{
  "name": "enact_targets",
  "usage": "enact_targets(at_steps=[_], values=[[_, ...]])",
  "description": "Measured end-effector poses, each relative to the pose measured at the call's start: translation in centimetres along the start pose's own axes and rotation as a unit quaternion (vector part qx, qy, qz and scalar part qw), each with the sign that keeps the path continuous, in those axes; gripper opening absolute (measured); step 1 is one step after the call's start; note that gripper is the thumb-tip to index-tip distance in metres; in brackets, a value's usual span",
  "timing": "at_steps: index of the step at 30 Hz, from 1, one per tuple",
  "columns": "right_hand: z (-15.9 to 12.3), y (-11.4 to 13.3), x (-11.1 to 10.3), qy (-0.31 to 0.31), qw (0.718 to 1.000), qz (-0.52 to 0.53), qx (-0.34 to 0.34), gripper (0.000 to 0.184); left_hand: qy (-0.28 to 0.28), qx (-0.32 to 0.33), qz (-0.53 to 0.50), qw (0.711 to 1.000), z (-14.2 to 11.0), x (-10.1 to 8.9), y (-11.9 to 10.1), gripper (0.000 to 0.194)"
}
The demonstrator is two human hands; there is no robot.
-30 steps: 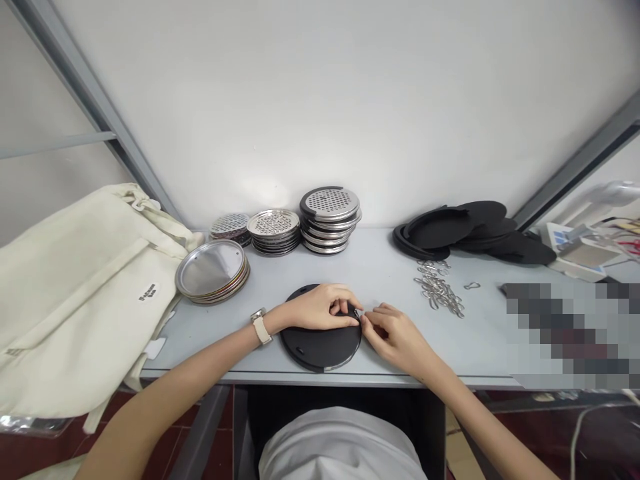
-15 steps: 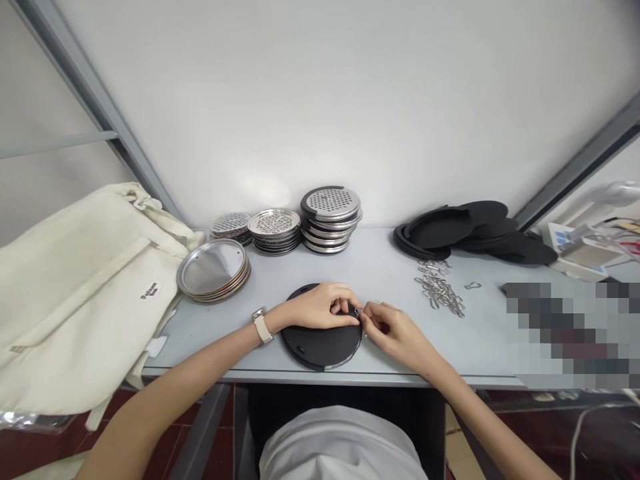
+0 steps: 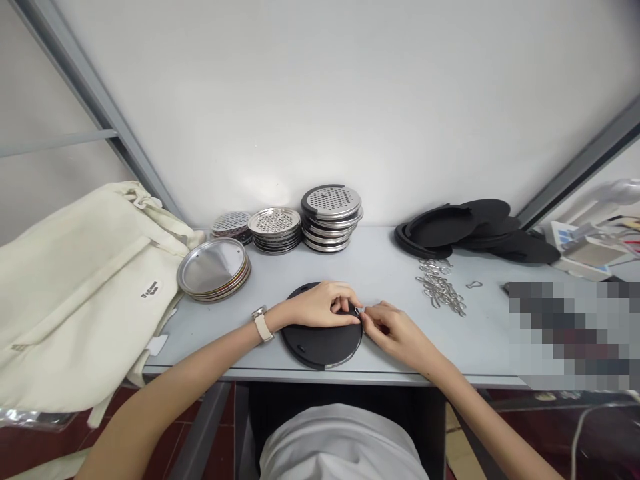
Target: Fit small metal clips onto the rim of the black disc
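A black round disc [image 3: 323, 345] lies at the front of the table, with a metal rim showing along its lower right edge. My left hand [image 3: 325, 305] rests across the disc's upper part and grips its right edge between thumb and curled fingers. At that same edge my right hand [image 3: 387, 327] pinches a small shiny metal clip [image 3: 358, 311], mostly hidden by the fingertips. To the right lies a heap of metal spring clips [image 3: 443, 290], with one loose clip [image 3: 474, 285] beside it.
Stacks of perforated metal grater discs [image 3: 333, 203] stand along the wall. Plain metal plates [image 3: 213, 267] are piled at the left, next to a cream bag [image 3: 90, 293]. Black round covers [image 3: 450, 230] lie at the back right, near a power strip [image 3: 575, 250].
Both hands stay at the disc's right edge with almost the same grip. The right fingers shift only slightly around the clip.
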State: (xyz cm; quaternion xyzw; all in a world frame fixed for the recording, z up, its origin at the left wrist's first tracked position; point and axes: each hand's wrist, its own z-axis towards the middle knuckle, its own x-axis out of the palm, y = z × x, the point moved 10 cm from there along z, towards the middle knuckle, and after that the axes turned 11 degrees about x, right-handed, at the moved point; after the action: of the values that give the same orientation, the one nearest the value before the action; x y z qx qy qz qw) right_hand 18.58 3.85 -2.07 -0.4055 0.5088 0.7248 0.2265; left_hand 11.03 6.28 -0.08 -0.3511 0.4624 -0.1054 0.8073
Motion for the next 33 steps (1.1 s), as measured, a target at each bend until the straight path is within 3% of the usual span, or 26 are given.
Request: enact_targets(at_steps=[12,21,33], values=[[-0.1,0.1,0.0,-0.009,1.000,-0.013,-0.009,0.036,-0.003,-0.002,0.016,1.000,0.0,-0.1,-0.3,0.025],[-0.1,0.4,0.0,-0.008,1.000,-0.015,-0.009,0.035,-0.006,0.019,0.014,1.000,0.1,-0.3,-1.5,0.052],[0.0,-0.2,0.2,0.009,1.000,0.005,0.014,0.035,-0.003,-0.002,-0.059,0.998,0.2,0.0,-0.4,0.030]])
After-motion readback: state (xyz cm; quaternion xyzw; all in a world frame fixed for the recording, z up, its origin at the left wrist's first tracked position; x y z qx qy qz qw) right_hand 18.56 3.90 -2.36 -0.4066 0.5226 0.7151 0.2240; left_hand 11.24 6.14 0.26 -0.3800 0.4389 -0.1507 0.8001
